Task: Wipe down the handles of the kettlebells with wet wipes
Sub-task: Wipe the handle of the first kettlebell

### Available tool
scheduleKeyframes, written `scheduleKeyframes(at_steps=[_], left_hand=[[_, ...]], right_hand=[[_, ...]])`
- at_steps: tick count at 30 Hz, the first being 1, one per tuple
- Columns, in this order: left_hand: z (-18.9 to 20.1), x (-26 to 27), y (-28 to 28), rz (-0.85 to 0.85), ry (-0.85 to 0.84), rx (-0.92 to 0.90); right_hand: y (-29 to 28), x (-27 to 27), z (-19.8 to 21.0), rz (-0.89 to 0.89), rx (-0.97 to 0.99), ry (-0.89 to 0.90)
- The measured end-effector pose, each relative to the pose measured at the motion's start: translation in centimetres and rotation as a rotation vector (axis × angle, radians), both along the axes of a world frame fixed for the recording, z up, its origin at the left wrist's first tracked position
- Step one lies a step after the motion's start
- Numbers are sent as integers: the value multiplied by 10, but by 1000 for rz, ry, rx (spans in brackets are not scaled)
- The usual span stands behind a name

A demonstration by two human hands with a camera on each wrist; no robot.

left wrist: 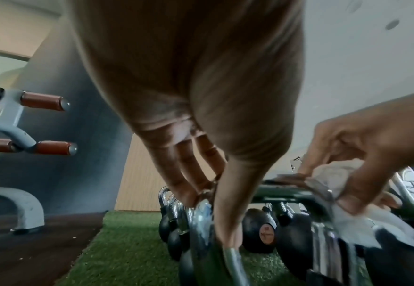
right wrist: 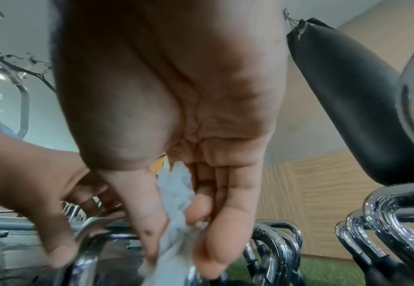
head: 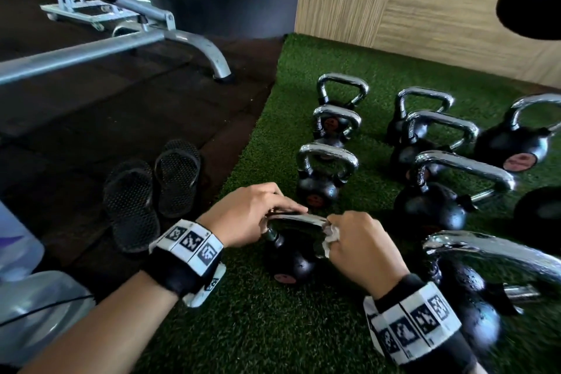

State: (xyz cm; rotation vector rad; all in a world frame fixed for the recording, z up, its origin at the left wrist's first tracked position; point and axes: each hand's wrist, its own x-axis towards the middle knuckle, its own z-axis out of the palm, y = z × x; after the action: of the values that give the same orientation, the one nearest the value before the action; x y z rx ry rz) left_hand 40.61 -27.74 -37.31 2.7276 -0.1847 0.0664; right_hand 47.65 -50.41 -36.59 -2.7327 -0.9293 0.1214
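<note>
Wiping is under way on the nearest kettlebell [head: 287,261], at 6 o'clock on the turf [head: 273,328]. The left hand [head: 252,214] grips its handle [head: 296,219]; the right hand [head: 358,244] pinches the wipe [head: 329,238] around the handle's 3 o'clock bend. Next, probably slide the wipe along the bar.

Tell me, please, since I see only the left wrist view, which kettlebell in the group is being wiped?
Observer: In the head view, the right hand holds the wet wipe against the nearest kettlebell of the left row. Three more stand behind it.
Operator: Is anything lying beside the turf?
Observer: A pair of black sandals lies on the dark floor left of the turf.
Operator: And is anything hanging on the right?
Observer: Yes. The right wrist view shows a black punching bag hanging on that side.
</note>
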Motion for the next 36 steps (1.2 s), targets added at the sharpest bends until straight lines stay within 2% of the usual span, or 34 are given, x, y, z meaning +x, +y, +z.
scheduleKeyframes(at_steps=[5, 9, 12, 17, 23, 26, 31, 33, 36], left_hand=[[-2, 10, 0, -53, 12, 1], [0, 13, 8, -64, 146, -291], [8, 26, 26, 0, 189, -424], [18, 77, 54, 151, 188, -247], [44, 157, 58, 177, 455, 50], [63, 186, 57, 194, 553, 170], [82, 205, 61, 230, 631, 232], [72, 207, 66, 240, 672, 214], [41, 212, 77, 250, 715, 75]], right_hand=[[-4, -9, -2, -31, -45, 6], [-4, 0, 22, 45, -95, 64], [-5, 27, 62, 75, 2, 88], [4, 96, 114, 140, 70, 39], [16, 175, 106, 198, 16, 97], [18, 201, 100, 227, 80, 146], [21, 217, 97, 151, 243, 261], [25, 217, 95, 126, 250, 317], [34, 218, 90, 149, 230, 342]])
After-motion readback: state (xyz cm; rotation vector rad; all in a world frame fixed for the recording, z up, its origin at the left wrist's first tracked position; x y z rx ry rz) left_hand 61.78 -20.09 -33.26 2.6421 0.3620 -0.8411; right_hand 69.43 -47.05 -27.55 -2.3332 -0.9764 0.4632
